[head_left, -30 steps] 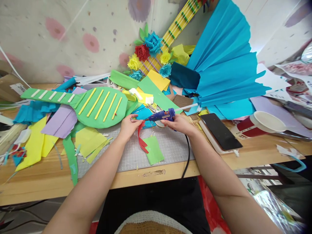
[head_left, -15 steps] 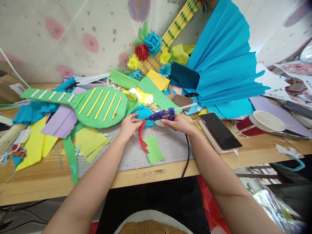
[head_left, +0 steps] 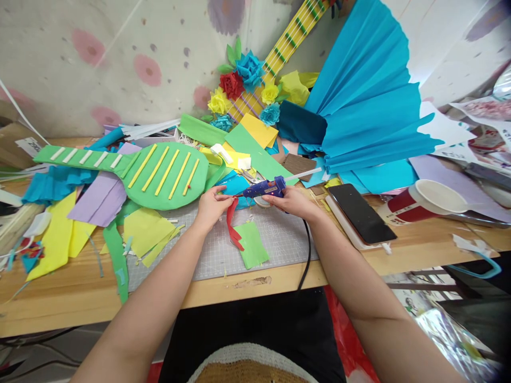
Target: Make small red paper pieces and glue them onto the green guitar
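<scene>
My right hand (head_left: 290, 201) is closed around a blue hot glue gun (head_left: 263, 188), with a white glue stick (head_left: 304, 173) poking out of its back end. Its nozzle points left, right at the fingertips of my left hand (head_left: 213, 206). Those fingers pinch the top of a red paper strip (head_left: 231, 223), which dangles over the grey cutting mat (head_left: 211, 255). Beneath the strip's lower end lies a small green paper piece (head_left: 254, 244). A black cord (head_left: 306, 255) runs from the glue gun down over the table edge.
To the left lies a green paper guitar shape (head_left: 167, 175) with yellow strips. Blue pleated paper (head_left: 367, 101) and paper flowers (head_left: 249, 72) stand at the back. A phone (head_left: 361, 213) and a paper cup (head_left: 423, 201) are on the right. Paper scraps (head_left: 147, 231) cover the left side.
Hardly anything differs. The glue stick's back end has shifted slightly left with a tiny turn of the glue gun; both hands stay in place.
</scene>
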`<action>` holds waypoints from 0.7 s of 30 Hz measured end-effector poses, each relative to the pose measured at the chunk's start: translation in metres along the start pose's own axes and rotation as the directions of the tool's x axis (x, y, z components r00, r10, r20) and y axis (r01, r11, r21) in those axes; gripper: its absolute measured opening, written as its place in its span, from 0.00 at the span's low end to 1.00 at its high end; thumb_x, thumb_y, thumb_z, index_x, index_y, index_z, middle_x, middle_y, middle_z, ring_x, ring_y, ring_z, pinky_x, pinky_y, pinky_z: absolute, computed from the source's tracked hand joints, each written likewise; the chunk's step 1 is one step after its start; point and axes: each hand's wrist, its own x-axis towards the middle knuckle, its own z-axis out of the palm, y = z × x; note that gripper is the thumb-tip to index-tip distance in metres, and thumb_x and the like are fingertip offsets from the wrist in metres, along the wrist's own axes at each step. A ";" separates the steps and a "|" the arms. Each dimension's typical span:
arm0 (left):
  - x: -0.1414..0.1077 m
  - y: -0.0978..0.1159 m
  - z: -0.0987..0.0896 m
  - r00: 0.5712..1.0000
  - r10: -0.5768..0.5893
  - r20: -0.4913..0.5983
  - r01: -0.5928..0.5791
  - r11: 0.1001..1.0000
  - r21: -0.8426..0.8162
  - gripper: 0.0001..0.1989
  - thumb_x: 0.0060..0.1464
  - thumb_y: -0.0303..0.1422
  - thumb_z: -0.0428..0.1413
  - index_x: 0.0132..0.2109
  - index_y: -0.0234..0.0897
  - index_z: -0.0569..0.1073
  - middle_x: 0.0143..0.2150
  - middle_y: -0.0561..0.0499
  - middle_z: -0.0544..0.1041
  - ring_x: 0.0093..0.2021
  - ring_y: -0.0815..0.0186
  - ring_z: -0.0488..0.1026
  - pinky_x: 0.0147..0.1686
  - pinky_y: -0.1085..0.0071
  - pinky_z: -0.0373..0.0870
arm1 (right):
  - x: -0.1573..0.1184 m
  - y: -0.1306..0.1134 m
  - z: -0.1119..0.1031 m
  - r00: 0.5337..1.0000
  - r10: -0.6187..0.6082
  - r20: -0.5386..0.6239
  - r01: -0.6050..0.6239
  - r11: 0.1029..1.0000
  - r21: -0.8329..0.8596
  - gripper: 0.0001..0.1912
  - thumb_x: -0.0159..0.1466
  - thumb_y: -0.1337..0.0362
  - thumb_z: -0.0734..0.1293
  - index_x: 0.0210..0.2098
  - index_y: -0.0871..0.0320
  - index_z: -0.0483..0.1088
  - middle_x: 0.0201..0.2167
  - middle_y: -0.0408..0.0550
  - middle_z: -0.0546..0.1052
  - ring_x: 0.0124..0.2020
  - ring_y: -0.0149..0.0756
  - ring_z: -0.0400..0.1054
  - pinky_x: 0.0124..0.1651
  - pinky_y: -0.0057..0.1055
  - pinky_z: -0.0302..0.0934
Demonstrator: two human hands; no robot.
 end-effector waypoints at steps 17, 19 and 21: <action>0.002 -0.003 -0.001 1.000 0.011 0.017 -0.012 1.000 0.016 0.27 0.35 0.28 0.64 0.47 0.33 0.69 0.32 0.48 0.78 0.31 0.64 0.76 0.33 0.69 0.72 | 0.001 0.001 0.003 1.000 0.013 0.011 -0.013 0.999 0.051 0.22 0.52 0.42 0.64 0.25 0.57 0.68 0.12 0.40 0.64 0.19 0.30 0.61 0.25 0.27 0.53; 0.000 -0.001 0.000 1.000 0.000 0.022 0.000 1.000 0.004 0.26 0.36 0.28 0.64 0.46 0.33 0.69 0.32 0.48 0.78 0.31 0.65 0.76 0.32 0.70 0.71 | 0.000 0.003 0.002 0.998 -0.031 0.055 0.021 0.986 0.166 0.24 0.52 0.41 0.63 0.22 0.57 0.65 0.12 0.40 0.62 0.17 0.28 0.57 0.22 0.26 0.51; -0.002 0.002 0.001 0.999 -0.026 0.025 0.027 0.999 -0.028 0.25 0.36 0.27 0.63 0.46 0.32 0.69 0.31 0.48 0.77 0.31 0.65 0.76 0.32 0.70 0.72 | -0.001 0.007 0.000 0.993 -0.105 0.060 0.080 0.941 0.329 0.25 0.53 0.40 0.62 0.22 0.58 0.63 0.13 0.39 0.61 0.16 0.26 0.55 0.21 0.25 0.50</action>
